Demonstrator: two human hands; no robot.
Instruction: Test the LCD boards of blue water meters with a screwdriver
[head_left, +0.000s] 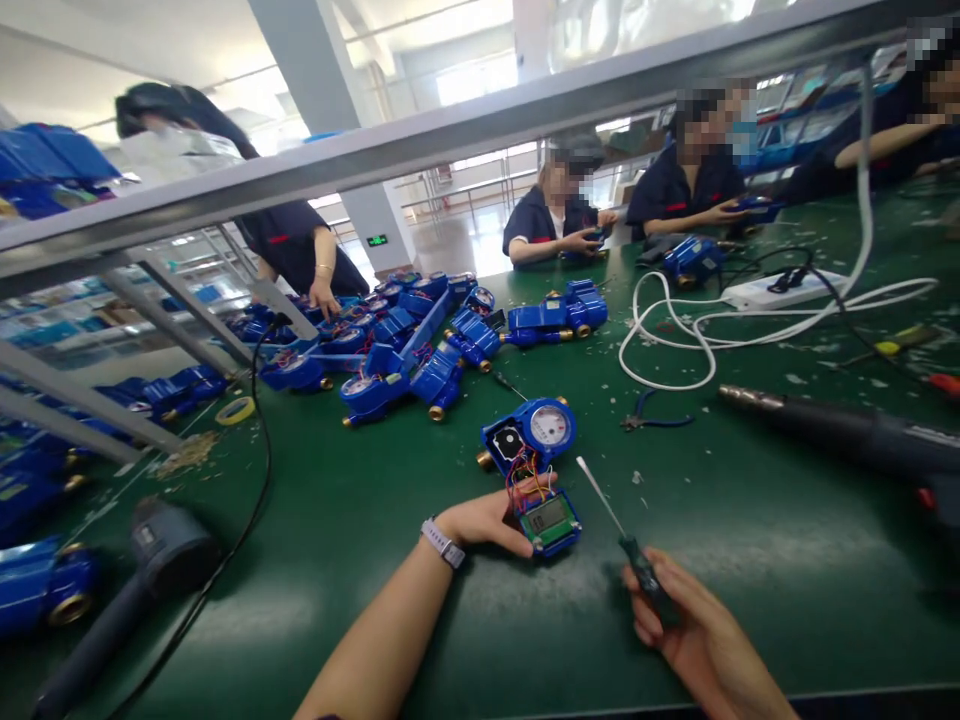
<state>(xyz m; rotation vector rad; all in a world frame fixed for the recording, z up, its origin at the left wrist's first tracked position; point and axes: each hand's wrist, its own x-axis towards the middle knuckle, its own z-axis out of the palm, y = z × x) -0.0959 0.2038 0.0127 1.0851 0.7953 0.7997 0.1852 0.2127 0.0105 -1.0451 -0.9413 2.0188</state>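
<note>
An opened blue water meter (551,425) lies on the green table, its round dial facing up. Red, yellow and white wires run from it to a display module (551,517), a green circuit board with a small screen in a blue cover. My left hand (487,522), with a watch at the wrist, is closed around that module's left side, thumb at its lower edge and fingers behind it among the wires. In my right hand (686,610) is a screwdriver (636,562) with a dark green handle. Its flat tip points up and left, apart from the meter and the module.
A pile of blue water meters (397,330) covers the far left. Heat guns lie at left (169,550) and right (832,425). Pliers (660,420), a white power strip (787,290) with looped cable and yellow tape (235,410) are around. Several co-workers sit or stand across the table.
</note>
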